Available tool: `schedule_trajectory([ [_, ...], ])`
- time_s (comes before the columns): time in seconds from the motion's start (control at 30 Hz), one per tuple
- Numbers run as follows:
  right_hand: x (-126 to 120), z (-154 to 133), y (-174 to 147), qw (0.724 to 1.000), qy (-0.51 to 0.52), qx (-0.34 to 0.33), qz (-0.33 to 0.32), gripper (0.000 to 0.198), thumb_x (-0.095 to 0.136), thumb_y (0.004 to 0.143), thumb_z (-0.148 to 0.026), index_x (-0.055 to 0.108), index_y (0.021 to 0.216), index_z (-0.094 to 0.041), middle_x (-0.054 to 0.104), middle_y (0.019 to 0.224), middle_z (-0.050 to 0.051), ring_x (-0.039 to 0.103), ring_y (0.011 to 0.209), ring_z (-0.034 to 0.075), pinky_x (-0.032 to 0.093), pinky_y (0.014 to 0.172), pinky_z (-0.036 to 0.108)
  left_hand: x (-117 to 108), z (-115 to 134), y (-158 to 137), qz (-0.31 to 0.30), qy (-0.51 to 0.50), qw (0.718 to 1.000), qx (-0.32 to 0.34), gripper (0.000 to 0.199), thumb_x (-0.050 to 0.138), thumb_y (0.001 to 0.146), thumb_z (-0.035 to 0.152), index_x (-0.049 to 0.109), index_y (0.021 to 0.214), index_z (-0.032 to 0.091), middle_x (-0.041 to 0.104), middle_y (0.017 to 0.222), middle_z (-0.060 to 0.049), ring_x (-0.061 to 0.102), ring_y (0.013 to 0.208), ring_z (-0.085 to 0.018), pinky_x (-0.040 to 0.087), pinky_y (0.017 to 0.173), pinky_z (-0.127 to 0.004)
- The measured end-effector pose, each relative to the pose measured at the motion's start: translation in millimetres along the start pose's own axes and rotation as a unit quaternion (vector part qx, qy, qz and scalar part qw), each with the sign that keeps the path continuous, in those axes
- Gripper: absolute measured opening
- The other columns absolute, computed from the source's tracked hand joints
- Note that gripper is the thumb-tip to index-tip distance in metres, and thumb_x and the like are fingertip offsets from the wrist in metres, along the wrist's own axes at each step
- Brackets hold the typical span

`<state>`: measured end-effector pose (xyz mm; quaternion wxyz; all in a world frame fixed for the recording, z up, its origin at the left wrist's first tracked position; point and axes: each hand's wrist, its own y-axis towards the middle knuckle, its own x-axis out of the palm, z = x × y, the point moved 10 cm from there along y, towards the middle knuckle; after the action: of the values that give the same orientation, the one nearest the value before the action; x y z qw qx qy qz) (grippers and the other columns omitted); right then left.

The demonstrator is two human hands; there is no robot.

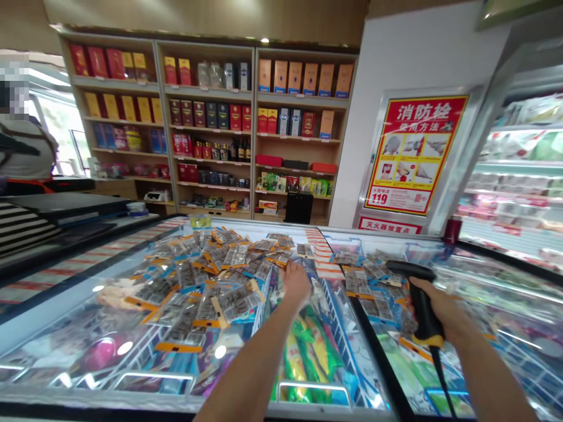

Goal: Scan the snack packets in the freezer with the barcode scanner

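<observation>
Your right hand (444,313) is closed around the black handheld barcode scanner with yellow trim (420,305). Your left hand (295,282) rests on the small clear orange-edged packets (211,281) piled on the chest freezer's glass lid (57,305); its grip can't be made out. The packets look light, thin and slippery, so pinch one by its edge.

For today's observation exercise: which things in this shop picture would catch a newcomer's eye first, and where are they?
The heap of small packets spread over the glass freezer lid at centre left, where the left hand reaches. The right hand grips a black barcode scanner at right. A red poster hangs on the wall behind.
</observation>
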<state>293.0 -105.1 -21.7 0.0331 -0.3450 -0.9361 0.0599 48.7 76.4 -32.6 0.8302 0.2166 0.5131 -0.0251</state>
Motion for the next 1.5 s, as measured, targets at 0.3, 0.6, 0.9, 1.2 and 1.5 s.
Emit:
schedule_trajectory([
  [0.3, 72, -2, -18, 0.996, 0.002, 0.013, -0.085, 0.024, 0.051, 0.071, -0.035, 0.05, 0.057, -0.016, 0.053, 0.042, -0.001, 0.047, 0.032, 0.011, 0.039, 0.031, 0.023, -11, 19, -20, -0.091, 0.026, 0.992, 0.083, 0.028, 0.037, 0.076, 0.015, 0.059, 0.093, 0.015, 0.059, 0.097, -0.012, 0.054, 0.092, -0.022, 0.042, 0.077, -0.032],
  [0.6, 96, 10, -21, 0.992, 0.008, 0.029, -0.12, 0.021, 0.048, 0.074, -0.035, 0.049, 0.063, -0.017, 0.051, 0.041, -0.002, 0.046, 0.031, 0.01, 0.038, 0.03, 0.022, -29, 5, -7, 0.02, 0.002, 0.993, 0.119, 0.029, 0.039, 0.077, 0.02, 0.053, 0.102, 0.021, 0.052, 0.108, -0.007, 0.044, 0.103, -0.02, 0.036, 0.086, -0.033],
  [0.9, 89, 11, -22, 0.993, 0.005, 0.016, -0.118, 0.018, 0.049, 0.073, -0.034, 0.049, 0.066, -0.017, 0.053, 0.044, -0.002, 0.047, 0.034, 0.01, 0.039, 0.031, 0.021, -29, -30, 7, -0.023, 0.024, 0.996, 0.084, 0.033, 0.039, 0.072, 0.007, 0.059, 0.092, 0.024, 0.059, 0.101, -0.003, 0.047, 0.101, -0.019, 0.03, 0.09, -0.037],
  [1.2, 96, 15, -30, 0.991, -0.011, 0.034, -0.13, 0.023, 0.048, 0.073, -0.035, 0.049, 0.059, -0.017, 0.052, 0.043, -0.002, 0.046, 0.033, 0.01, 0.038, 0.03, 0.021, -52, -66, 11, 0.02, 0.047, 0.997, -0.055, 0.046, 0.048, 0.073, 0.034, 0.043, 0.116, 0.018, 0.053, 0.11, -0.012, 0.043, 0.106, -0.025, 0.032, 0.087, -0.04],
  [1.5, 95, 31, -28, 0.988, -0.035, 0.06, -0.138, 0.025, 0.055, 0.068, -0.038, 0.052, 0.056, -0.016, 0.056, 0.045, 0.002, 0.048, 0.034, 0.011, 0.041, 0.033, 0.023, -43, -43, 0, -0.016, 0.042, 0.999, 0.007, 0.036, 0.038, 0.073, 0.012, 0.051, 0.106, 0.019, 0.06, 0.097, -0.011, 0.045, 0.104, -0.025, 0.017, 0.093, -0.052],
])
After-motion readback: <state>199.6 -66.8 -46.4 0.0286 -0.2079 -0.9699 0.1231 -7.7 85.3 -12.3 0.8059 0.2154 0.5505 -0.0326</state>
